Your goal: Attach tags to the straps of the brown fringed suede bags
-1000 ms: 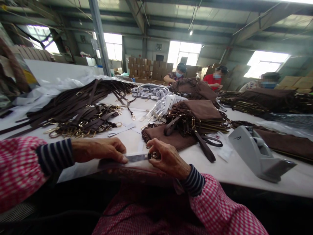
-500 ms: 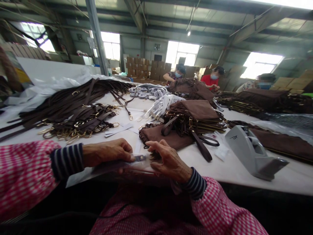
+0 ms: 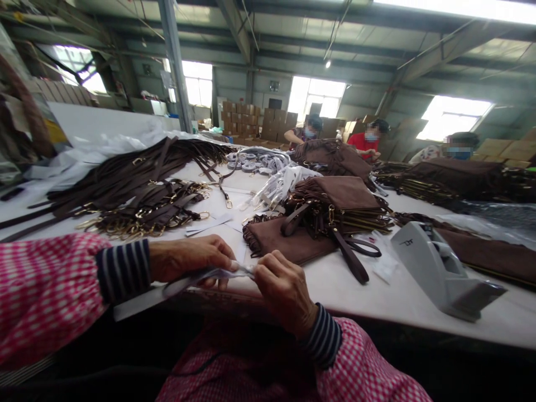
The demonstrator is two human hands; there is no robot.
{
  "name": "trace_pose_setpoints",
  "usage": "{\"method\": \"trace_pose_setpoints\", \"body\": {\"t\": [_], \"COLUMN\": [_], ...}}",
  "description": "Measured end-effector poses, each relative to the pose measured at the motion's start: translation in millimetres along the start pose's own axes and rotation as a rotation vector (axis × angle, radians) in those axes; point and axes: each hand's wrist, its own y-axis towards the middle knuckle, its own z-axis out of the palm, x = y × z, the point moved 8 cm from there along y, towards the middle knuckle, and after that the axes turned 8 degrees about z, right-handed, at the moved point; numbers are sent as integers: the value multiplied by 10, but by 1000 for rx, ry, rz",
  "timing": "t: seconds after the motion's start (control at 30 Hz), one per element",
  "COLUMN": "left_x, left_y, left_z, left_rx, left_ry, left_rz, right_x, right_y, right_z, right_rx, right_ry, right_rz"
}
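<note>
Near the table's front edge, my left hand [image 3: 195, 258] pinches a strap in a clear plastic sleeve [image 3: 181, 286] between thumb and fingers. The sleeve hangs down to the left, below my wrist. My right hand [image 3: 285, 287] is closed on the sleeve's other end, and its fingertips hide part of it. Just beyond my hands lies a brown fringed pouch [image 3: 288, 237], with a stack of similar pouches [image 3: 347, 192] behind it. A dark wrist strap [image 3: 349, 262] hangs from the stack onto the table.
A grey tape dispenser [image 3: 431, 273] stands at right. Dark long straps [image 3: 121, 167] and short straps with gold clasps [image 3: 154, 206] are heaped at left. White paper slips [image 3: 209, 223] lie mid-table. Bagged straps [image 3: 278, 187] sit farther back. Several co-workers are across the table.
My right hand has gone from spread fingers to closed on the sleeve's end. The sleeve now bends between my hands. The whole view has shifted slightly.
</note>
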Motion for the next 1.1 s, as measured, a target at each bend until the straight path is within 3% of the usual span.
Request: {"method": "trace_pose_setpoints", "body": {"t": [0.17,0.4,0.53,0.7,0.8,1.0,1.1], "left_x": [170,-72,-243,-257,-217,-40,-12], "left_y": [51,-55,-96,-87,-57,-26,-30], "left_z": [-80,-87,-56,31,-30,-271,-325], "left_rx": [-109,-182,-291,-312,-307,-197,-207], "left_ry": [204,563,854,1073,1040,772,737], "left_rz": [97,291,486,660,623,362,339], "right_x": [18,-189,-248,-302,-349,-409,-409], "right_y": [-36,175,397,634,671,614,630], "right_z": [91,38,200,424,526,613,615], "right_rx": [125,219,449,675,699,738,780], "right_ry": [-63,308,368,636,655,652,649], "right_rz": [-109,218,244,172,168,270,286]}}
